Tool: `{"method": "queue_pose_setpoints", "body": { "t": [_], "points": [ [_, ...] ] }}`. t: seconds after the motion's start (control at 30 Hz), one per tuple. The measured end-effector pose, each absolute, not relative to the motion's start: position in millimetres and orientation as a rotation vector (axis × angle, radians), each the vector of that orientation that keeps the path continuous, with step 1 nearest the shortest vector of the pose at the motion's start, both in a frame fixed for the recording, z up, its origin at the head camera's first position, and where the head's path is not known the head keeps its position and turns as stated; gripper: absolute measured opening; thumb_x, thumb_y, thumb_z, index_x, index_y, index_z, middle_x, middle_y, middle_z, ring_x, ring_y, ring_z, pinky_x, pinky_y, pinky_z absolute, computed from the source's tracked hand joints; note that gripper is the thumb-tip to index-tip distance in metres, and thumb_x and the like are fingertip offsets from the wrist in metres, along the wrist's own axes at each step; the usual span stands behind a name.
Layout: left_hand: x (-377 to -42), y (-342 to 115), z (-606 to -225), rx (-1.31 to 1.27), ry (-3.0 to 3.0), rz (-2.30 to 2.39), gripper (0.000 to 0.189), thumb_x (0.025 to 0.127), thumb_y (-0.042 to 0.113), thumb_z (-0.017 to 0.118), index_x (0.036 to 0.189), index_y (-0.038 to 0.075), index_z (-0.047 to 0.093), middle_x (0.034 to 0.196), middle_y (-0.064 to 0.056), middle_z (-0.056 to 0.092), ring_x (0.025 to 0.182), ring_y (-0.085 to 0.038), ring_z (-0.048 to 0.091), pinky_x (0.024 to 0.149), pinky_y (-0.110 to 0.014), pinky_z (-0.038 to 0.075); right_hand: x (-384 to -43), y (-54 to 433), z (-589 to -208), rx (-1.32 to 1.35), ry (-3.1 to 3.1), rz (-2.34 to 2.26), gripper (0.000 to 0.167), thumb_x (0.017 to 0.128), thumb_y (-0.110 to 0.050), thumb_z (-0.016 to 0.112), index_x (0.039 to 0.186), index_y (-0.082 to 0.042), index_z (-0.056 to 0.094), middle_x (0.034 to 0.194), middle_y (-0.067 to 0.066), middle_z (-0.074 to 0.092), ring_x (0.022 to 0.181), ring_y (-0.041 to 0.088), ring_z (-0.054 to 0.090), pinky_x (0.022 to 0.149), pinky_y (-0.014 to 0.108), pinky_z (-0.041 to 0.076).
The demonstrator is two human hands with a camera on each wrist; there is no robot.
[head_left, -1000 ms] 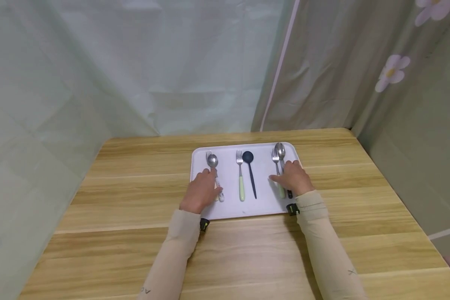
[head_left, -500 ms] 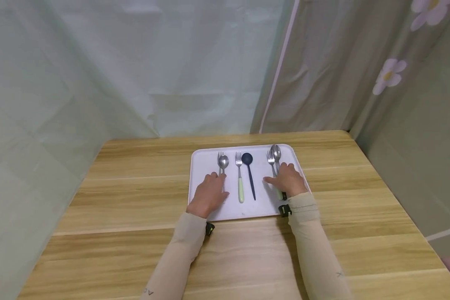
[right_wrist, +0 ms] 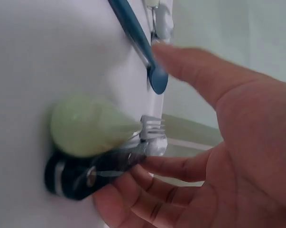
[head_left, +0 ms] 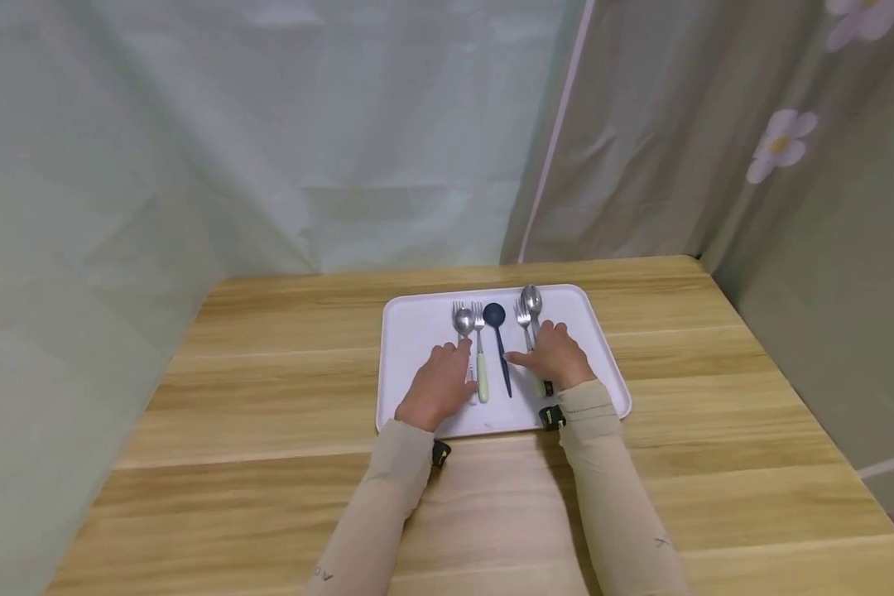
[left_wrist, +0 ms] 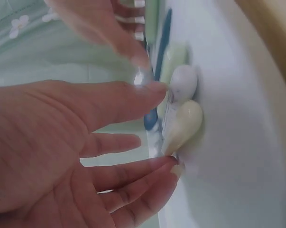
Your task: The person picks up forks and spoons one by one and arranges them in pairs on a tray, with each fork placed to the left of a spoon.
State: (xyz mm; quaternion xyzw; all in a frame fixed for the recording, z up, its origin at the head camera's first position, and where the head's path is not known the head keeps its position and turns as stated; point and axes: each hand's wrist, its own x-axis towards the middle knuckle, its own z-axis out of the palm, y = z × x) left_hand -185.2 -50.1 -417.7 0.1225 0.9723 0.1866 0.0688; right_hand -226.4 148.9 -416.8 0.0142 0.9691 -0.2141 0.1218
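My left hand [head_left: 438, 385] lies over a white-handled spoon [head_left: 464, 321] and a fork with a cream handle [left_wrist: 186, 122]. Its long fingers reach along the cream handle's outer side, with the thumb by the white handle [left_wrist: 184, 81]. In the tray's middle lie a green-handled fork [head_left: 482, 372] and a dark blue round-bowled spoon [head_left: 494, 314]. My right hand [head_left: 561, 358] has its fingers along the outer side of a black-handled spoon [right_wrist: 90, 175], beside another green-handled fork [right_wrist: 86, 126]. Its thumb stretches left, over the dark spoon's handle in the head view.
The cutlery lies on a white rectangular tray [head_left: 406, 331] with a raised rim. Beneath it is a wooden table [head_left: 268, 397]. Curtains [head_left: 417, 165] hang behind the table's far edge.
My left hand has slid the cream-handled fork and white-handled spoon rightward, up to the middle fork. My right hand has moved the other fork and black-handled spoon leftward. The middle pair stays put.
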Motion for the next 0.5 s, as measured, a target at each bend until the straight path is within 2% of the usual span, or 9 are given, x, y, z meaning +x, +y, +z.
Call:
{"method": "queue_pose_setpoints", "body": {
  "t": [0.17, 0.4, 0.5],
  "points": [
    [-186.3, -39.7, -416.3, 0.447, 2.912, 0.593, 0.067, 0.097, 0.025, 0.069, 0.151, 0.001, 0.039, 0.133, -0.021, 0.061, 0.122, -0.037, 0.057, 0.101, -0.050, 0.051, -224.4, 138.7, -421.5, 0.010, 2.856, -0.616, 0.097, 0.087, -0.059, 0.071, 0.138, 0.017, 0.042, 0.128, 0.034, 0.051, 0.099, 0.037, 0.059, 0.082, 0.049, 0.054],
    [-189.8, -44.4, -414.9, 0.545, 2.878, 0.718, 0.056, 0.100, 0.016, 0.058, 0.150, 0.000, 0.038, 0.129, -0.022, 0.065, 0.119, -0.037, 0.064, 0.100, -0.050, 0.052, -216.3, 113.7, -420.5, 0.068, 2.931, -0.548, 0.099, 0.080, -0.065, 0.076, 0.131, 0.017, 0.050, 0.122, 0.032, 0.051, 0.110, 0.041, 0.055, 0.079, 0.052, 0.056],
    [-192.8, -53.1, -412.7, 0.531, 2.860, 0.768, 0.055, 0.102, 0.016, 0.052, 0.152, -0.001, 0.036, 0.134, -0.023, 0.063, 0.124, -0.036, 0.063, 0.105, -0.048, 0.050, -213.9, 105.4, -419.3, 0.123, 2.932, -0.530, 0.097, 0.079, -0.063, 0.078, 0.128, 0.016, 0.051, 0.120, 0.031, 0.050, 0.112, 0.041, 0.052, 0.080, 0.053, 0.056]
  ]
}}
